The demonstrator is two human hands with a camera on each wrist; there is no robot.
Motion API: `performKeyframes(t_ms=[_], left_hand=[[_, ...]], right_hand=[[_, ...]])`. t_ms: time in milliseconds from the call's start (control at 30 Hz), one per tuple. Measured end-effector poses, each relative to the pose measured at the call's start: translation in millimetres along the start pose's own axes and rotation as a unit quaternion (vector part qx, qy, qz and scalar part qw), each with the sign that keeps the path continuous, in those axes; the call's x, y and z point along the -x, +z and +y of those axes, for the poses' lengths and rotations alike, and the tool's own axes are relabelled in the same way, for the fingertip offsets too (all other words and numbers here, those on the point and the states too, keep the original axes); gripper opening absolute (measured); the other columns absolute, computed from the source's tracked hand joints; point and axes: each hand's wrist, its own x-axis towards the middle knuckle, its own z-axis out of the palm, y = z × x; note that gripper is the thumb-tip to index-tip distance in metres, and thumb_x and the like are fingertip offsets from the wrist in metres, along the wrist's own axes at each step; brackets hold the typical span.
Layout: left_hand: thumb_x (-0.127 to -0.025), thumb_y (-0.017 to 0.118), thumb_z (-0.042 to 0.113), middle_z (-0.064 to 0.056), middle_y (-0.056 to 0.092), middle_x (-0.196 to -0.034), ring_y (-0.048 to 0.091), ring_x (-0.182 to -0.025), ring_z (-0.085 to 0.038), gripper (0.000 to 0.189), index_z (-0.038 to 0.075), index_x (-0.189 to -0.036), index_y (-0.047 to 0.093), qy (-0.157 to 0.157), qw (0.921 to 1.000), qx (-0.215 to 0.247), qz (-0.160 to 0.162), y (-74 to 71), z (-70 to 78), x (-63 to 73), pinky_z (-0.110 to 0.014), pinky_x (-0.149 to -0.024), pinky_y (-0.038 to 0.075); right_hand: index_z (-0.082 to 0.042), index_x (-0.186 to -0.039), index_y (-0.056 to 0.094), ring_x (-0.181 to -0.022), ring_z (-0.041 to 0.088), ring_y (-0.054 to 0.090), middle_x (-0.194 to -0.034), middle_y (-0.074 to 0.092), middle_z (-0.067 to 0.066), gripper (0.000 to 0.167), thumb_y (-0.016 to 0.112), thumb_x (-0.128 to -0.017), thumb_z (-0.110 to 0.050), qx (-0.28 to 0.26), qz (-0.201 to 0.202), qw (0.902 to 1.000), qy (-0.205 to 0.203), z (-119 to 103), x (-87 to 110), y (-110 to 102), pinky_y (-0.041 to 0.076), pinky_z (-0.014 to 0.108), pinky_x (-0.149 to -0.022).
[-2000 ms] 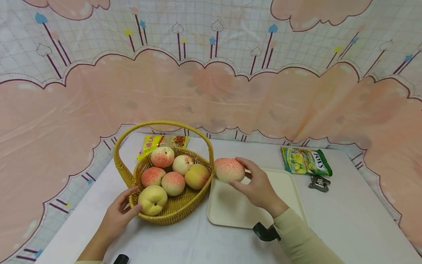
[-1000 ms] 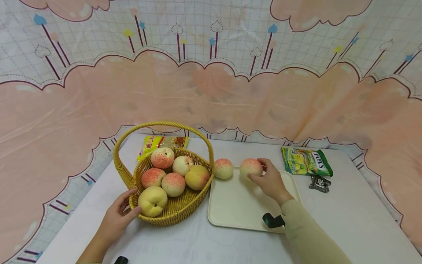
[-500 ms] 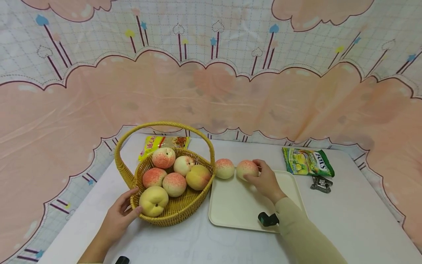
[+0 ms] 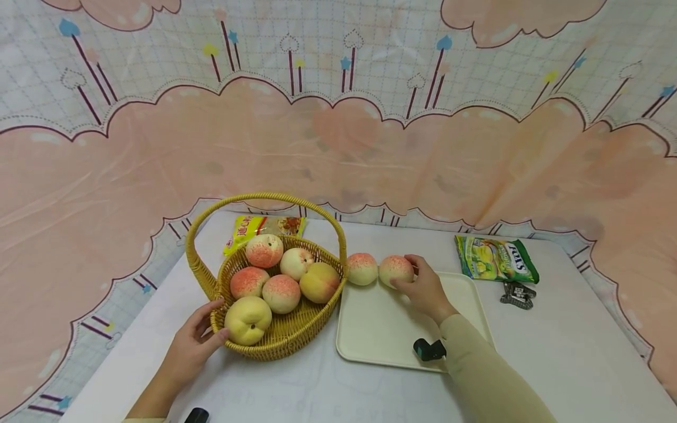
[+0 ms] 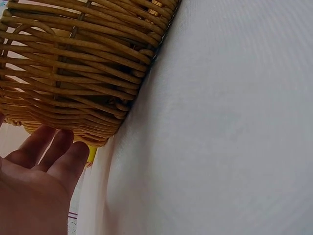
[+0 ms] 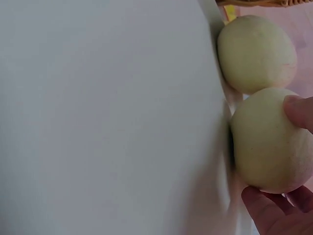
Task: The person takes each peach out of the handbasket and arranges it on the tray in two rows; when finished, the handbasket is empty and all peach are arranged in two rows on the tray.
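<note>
My right hand (image 4: 423, 291) holds a pink-and-cream peach (image 4: 395, 271) between thumb and fingers at the back edge of a cream tray (image 4: 381, 341). Beside it, a second peach (image 4: 362, 269) sits at the tray's back left corner; the right wrist view shows the held peach (image 6: 269, 142) against its neighbour (image 6: 257, 54). On the left, my left hand (image 4: 193, 341) grips the rim of a yellow wicker basket (image 4: 280, 346), thumb near a yellow peach (image 4: 248, 321). Several more peaches lie inside. The left wrist view shows fingertips (image 5: 76, 154) at the basket's woven side (image 5: 73, 63).
Behind the basket lies a yellow snack packet (image 4: 245, 229), partly hidden. A green candy bag (image 4: 497, 259) rests at the back right, with a small dark packet (image 4: 518, 295) in front of it. The basket's tall handle (image 4: 264, 197) arches over the fruit. A patterned cloth (image 4: 338, 153) hangs behind the table.
My right hand has carried its peach rightward, lowered it at the tray's back edge, then shifted it left beside the other peach. My left hand has stayed on the basket.
</note>
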Motion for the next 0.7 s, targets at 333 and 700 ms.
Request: performKeyframes(t_ms=[333, 700], left_hand=[[-0.097, 0.066, 0.007, -0.032, 0.033, -0.150, 0.033, -0.134, -0.052, 0.058, -0.007, -0.145, 0.037, -0.003, 1.0000, -0.008, -0.003, -0.5, 2.6, -0.7, -0.003, -0.092, 0.035], [-0.096, 0.066, 0.004, -0.033, 0.036, -0.148, 0.036, -0.114, 0.020, 0.056, -0.009, -0.143, 0.039, 0.021, 0.9998, 0.000, -0.001, -0.5, 0.6, 0.2, -0.004, -0.092, 0.037]], right_hand=[[0.003, -0.146, 0.039, -0.132, 0.041, 0.044, -0.143, 0.047, 0.028, 0.069, 0.075, -0.090, -0.014, 0.010, -0.009, 0.9999, 0.001, 2.0, -2.0, -0.4, 0.038, 0.052, -0.109], [0.002, -0.149, 0.036, -0.128, 0.040, 0.048, -0.144, 0.045, 0.030, 0.071, 0.074, -0.091, -0.015, -0.007, -0.027, 0.9995, 0.014, 1.7, -1.0, -1.5, 0.044, 0.048, -0.103]])
